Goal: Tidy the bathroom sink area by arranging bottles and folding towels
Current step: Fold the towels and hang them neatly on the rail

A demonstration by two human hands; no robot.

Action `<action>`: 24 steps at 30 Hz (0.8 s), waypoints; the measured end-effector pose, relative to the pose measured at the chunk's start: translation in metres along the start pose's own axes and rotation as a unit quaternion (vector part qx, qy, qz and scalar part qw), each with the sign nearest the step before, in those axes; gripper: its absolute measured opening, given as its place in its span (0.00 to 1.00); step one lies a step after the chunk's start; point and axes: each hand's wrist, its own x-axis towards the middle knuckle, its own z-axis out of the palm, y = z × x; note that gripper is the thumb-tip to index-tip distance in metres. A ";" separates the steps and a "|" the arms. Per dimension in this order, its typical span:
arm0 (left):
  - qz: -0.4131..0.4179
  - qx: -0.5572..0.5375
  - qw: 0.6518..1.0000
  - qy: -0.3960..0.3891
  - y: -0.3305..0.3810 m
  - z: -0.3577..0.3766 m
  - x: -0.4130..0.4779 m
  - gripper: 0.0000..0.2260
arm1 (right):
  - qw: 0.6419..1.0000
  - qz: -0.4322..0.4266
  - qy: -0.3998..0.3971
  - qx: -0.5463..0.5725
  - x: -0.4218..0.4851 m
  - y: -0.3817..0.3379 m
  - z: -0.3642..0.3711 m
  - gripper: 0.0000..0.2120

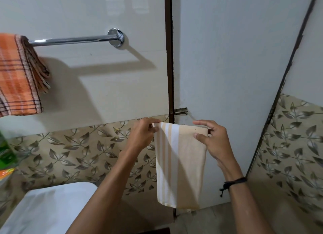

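Observation:
A cream towel with white stripes (pixel 180 164) hangs folded in the air in front of the door. My left hand (pixel 142 134) pinches its top left corner. At the top right corner my right hand (pixel 212 139) grips the fold, thumb in front. An orange checked towel (pixel 16 76) hangs folded over the left end of a chrome towel rail (pixel 75 40) on the wall. A green bottle (pixel 6 151) shows partly at the left edge, blurred.
A white sink (pixel 49 207) fills the bottom left. A door (pixel 227 76) with a dark frame (pixel 169 59) and a metal latch (pixel 180 111) stands behind the held towel. Leaf-patterned tiles (pixel 78 155) cover the lower walls. An orange pack (pixel 5 174) lies below the bottle.

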 end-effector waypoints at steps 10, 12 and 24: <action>-0.120 -0.317 0.934 0.115 -0.001 0.005 0.002 0.07 | 0.987 0.041 0.108 0.107 0.000 0.001 0.014 0.14; -0.116 -0.335 0.929 0.104 0.000 0.005 0.000 0.06 | 0.985 0.067 0.135 0.087 0.003 0.006 0.016 0.10; -0.092 -0.347 0.932 0.049 -0.007 0.009 -0.008 0.13 | 0.978 0.156 -0.057 -0.128 0.011 -0.019 -0.001 0.24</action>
